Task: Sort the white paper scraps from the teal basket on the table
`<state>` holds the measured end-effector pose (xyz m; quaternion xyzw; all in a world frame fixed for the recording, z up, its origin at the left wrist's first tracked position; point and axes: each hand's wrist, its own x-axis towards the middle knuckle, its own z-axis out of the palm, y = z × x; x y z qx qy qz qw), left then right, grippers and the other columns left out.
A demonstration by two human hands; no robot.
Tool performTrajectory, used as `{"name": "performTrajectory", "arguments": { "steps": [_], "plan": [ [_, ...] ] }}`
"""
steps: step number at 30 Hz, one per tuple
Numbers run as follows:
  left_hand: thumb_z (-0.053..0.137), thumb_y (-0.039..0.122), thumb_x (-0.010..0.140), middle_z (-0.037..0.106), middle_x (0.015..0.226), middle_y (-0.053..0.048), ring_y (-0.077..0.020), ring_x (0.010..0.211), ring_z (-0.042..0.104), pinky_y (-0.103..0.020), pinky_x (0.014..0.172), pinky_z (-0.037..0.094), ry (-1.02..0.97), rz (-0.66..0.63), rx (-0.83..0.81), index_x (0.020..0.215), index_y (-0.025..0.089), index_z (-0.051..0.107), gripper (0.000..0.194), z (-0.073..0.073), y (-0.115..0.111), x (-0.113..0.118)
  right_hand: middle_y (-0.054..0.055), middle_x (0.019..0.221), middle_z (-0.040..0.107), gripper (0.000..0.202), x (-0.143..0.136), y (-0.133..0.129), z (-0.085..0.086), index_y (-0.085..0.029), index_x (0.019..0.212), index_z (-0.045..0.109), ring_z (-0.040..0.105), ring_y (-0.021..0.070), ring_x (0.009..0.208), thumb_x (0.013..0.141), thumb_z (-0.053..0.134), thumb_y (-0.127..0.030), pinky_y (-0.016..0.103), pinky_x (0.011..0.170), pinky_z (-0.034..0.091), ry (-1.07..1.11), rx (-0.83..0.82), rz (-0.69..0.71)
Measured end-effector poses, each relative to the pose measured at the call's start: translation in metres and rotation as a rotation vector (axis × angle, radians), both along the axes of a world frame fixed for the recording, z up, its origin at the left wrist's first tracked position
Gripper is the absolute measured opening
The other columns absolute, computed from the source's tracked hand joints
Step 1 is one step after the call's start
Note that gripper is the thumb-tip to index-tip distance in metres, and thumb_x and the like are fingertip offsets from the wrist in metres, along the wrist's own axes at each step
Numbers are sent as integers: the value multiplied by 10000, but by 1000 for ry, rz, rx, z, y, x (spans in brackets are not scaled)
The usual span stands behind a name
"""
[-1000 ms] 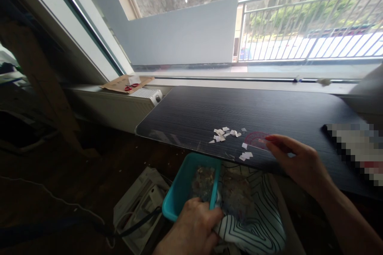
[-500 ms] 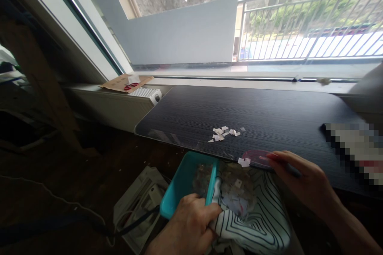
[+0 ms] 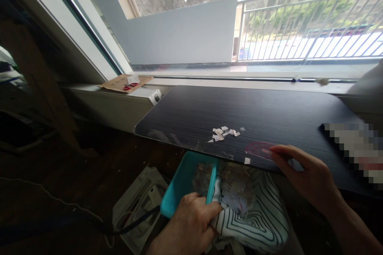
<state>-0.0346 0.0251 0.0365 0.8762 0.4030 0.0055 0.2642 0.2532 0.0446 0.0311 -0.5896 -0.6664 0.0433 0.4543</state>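
Observation:
My left hand [image 3: 191, 219] is closed around the rim of a teal plastic bin [image 3: 173, 195] and the edge of a white cloth bag with black stripes [image 3: 269, 215]. Many paper scraps [image 3: 239, 189] lie inside the bag; the bin holds a greyish heap [image 3: 202, 177], hard to make out. My right hand [image 3: 302, 175] pinches a thin, see-through pink plastic piece [image 3: 259, 149], rounded at its far end, at the table's front edge. One white paper scrap [image 3: 247, 161] sits by that edge, just below the pink piece. Farther back is a small cluster of white scraps [image 3: 220, 133].
The dark tabletop [image 3: 254, 107] runs along the window. A blurred-out flat object [image 3: 353, 151] lies at its right. Red-handled scissors [image 3: 131, 86] rest on brown cardboard [image 3: 113, 83] on the sill. A whitish box-like object [image 3: 143, 203] and a cable [image 3: 56, 195] are on the floor.
My right hand has drawn the pink piece slightly up and right, away from the edge. Of the scraps at the edge, one shows now. My left hand stays put.

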Motion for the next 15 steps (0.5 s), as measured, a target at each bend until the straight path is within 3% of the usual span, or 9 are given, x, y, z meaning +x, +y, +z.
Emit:
{"name": "performTrajectory", "arguments": {
  "steps": [3,9,12,15],
  "plan": [
    [506,127,722,589,735,17,-177,761,533,-291,755,355,-5,9,-19,758,210,521,92,-3,0,0,-1,821,667,101,3,-3,-1,-261,875,629,625,157,697,778,607,-247,273,688,515,-29,4,-31],
    [510,129,710,597,747,6,-188,766,541,-302,759,362,27,4,2,781,211,534,111,-3,0,0,5,820,657,144,-2,-21,-3,-258,894,600,625,154,699,772,607,-182,257,653,505,-63,71,76],
    [513,128,706,598,767,1,-193,786,541,-304,764,369,37,-5,-4,809,213,542,137,-4,-1,1,6,810,658,125,-6,-9,3,-245,889,612,615,146,682,772,613,-203,262,671,500,-45,84,33],
    [520,123,693,587,765,7,-180,768,537,-306,792,372,41,-34,-12,813,209,530,148,-11,-4,1,10,811,669,111,-10,22,9,-231,888,635,609,147,684,790,594,-263,268,672,499,-3,41,-55]
  ]
}}
